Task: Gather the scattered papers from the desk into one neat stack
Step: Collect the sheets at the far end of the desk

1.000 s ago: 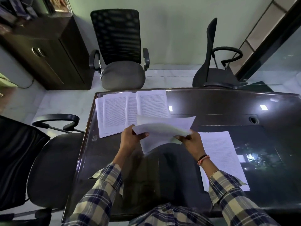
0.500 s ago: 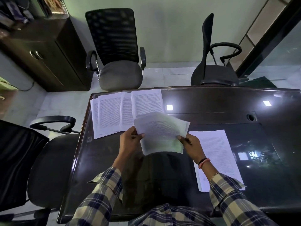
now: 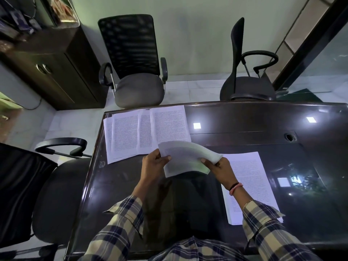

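I hold a small bundle of papers (image 3: 185,157) above the dark glossy table (image 3: 244,129), near the middle of the frame. My left hand (image 3: 153,163) grips the bundle's left edge, thumb curled over the top sheet and fingers underneath. My right hand (image 3: 218,167) pinches its lower right corner, thumb on top. The bundle arches upward between my hands, its right end curling down, and it hangs clear of the table top.

In the upper left part of the table lies a spread of printed sheets (image 3: 145,131), several pages overlapping side by side, the left ones reaching the table's left edge. The near right corner of that spread is hidden behind the bundle I hold. To the right of centre, a separate stack of sheets (image 3: 250,178) lies flat on the table, running down toward the lower right; my right forearm in a checked sleeve (image 3: 267,228) crosses over its near end.

Beyond the far edge of the table stand two office chairs: a mesh-backed chair (image 3: 131,59) at upper centre left and a black chair (image 3: 246,72) turned sideways at upper right. Another chair (image 3: 56,194) sits at the left side of the table, and a dark wooden cabinet (image 3: 54,72) stands in the upper left corner.
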Demonstrator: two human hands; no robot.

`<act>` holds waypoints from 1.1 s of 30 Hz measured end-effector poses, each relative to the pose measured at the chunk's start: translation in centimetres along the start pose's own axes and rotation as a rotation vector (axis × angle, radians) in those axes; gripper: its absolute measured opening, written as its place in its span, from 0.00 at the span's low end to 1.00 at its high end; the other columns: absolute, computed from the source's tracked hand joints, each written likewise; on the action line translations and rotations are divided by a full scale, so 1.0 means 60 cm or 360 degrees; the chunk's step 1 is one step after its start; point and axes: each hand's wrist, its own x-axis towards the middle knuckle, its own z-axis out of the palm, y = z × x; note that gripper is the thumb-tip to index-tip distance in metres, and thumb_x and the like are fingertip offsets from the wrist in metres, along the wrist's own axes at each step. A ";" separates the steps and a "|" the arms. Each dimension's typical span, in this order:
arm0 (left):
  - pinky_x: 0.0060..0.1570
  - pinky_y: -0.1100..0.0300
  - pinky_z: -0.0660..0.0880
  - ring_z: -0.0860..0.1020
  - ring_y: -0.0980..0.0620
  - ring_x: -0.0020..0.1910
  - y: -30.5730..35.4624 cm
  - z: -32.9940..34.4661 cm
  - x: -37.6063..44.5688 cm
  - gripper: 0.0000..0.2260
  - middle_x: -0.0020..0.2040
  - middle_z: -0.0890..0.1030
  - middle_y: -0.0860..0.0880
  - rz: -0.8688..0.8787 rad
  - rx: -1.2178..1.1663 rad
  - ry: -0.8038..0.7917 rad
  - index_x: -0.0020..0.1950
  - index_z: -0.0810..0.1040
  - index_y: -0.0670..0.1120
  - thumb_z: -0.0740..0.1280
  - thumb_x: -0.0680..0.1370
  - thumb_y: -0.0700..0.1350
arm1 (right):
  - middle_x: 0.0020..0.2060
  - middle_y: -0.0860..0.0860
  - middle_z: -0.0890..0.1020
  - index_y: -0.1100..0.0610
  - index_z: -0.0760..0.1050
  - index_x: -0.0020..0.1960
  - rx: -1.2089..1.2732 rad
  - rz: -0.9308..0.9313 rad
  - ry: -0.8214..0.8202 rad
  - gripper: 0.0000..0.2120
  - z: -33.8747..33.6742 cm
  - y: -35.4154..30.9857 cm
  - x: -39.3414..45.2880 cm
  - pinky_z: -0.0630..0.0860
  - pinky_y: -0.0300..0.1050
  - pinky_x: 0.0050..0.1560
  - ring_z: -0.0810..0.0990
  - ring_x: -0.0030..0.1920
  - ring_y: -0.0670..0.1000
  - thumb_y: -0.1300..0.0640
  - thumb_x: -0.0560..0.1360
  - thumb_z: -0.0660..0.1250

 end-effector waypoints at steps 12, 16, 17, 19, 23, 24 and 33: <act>0.36 0.66 0.66 0.66 0.58 0.33 0.073 0.035 -0.016 0.18 0.30 0.68 0.57 0.0171 -0.0446 0.0211 0.33 0.73 0.50 0.69 0.82 0.49 | 0.39 0.39 0.85 0.50 0.84 0.51 0.0310 -0.0190 0.0072 0.05 0.013 -0.077 0.009 0.77 0.33 0.43 0.83 0.43 0.41 0.53 0.79 0.70; 0.41 0.69 0.74 0.78 0.57 0.40 0.059 0.031 -0.017 0.12 0.39 0.80 0.55 0.0114 -0.0455 0.0106 0.46 0.81 0.44 0.69 0.82 0.51 | 0.43 0.45 0.86 0.54 0.84 0.58 0.0263 -0.0112 0.0043 0.10 0.010 -0.054 0.015 0.80 0.36 0.46 0.84 0.46 0.43 0.51 0.79 0.70; 0.45 0.67 0.78 0.81 0.57 0.45 0.045 0.029 -0.014 0.10 0.45 0.84 0.55 0.0065 -0.0385 0.0036 0.52 0.82 0.46 0.70 0.81 0.52 | 0.47 0.48 0.87 0.55 0.82 0.61 0.0208 -0.0077 0.0017 0.13 0.008 -0.041 0.018 0.81 0.38 0.50 0.84 0.49 0.46 0.51 0.79 0.71; 0.46 0.59 0.81 0.83 0.55 0.46 0.005 0.023 -0.005 0.06 0.46 0.85 0.54 -0.0044 -0.0050 -0.0053 0.52 0.82 0.48 0.72 0.80 0.50 | 0.53 0.53 0.86 0.57 0.79 0.64 0.0012 0.0036 -0.0053 0.16 0.003 -0.005 0.025 0.80 0.41 0.52 0.84 0.54 0.51 0.52 0.80 0.70; 0.34 0.68 0.69 0.75 0.60 0.31 -0.031 0.019 -0.010 0.08 0.35 0.82 0.53 -0.0128 0.0275 0.0048 0.40 0.83 0.45 0.76 0.77 0.45 | 0.52 0.57 0.86 0.63 0.80 0.60 -0.0249 0.0147 -0.0038 0.13 -0.006 0.041 0.034 0.77 0.44 0.51 0.84 0.55 0.57 0.56 0.80 0.69; 0.33 0.71 0.69 0.76 0.60 0.32 -0.028 0.018 -0.011 0.07 0.35 0.84 0.53 -0.0128 0.0250 0.0089 0.41 0.85 0.44 0.77 0.76 0.45 | 0.52 0.58 0.86 0.64 0.81 0.59 -0.0275 0.0155 -0.0039 0.13 -0.010 0.041 0.037 0.78 0.45 0.52 0.84 0.54 0.57 0.56 0.80 0.70; 0.47 0.50 0.84 0.87 0.44 0.46 0.015 0.007 0.005 0.05 0.46 0.88 0.47 -0.0378 -0.0469 0.0019 0.50 0.85 0.40 0.75 0.78 0.41 | 0.54 0.54 0.85 0.59 0.81 0.61 0.0082 0.0212 -0.0204 0.11 -0.049 0.022 0.016 0.82 0.40 0.45 0.84 0.54 0.54 0.59 0.79 0.71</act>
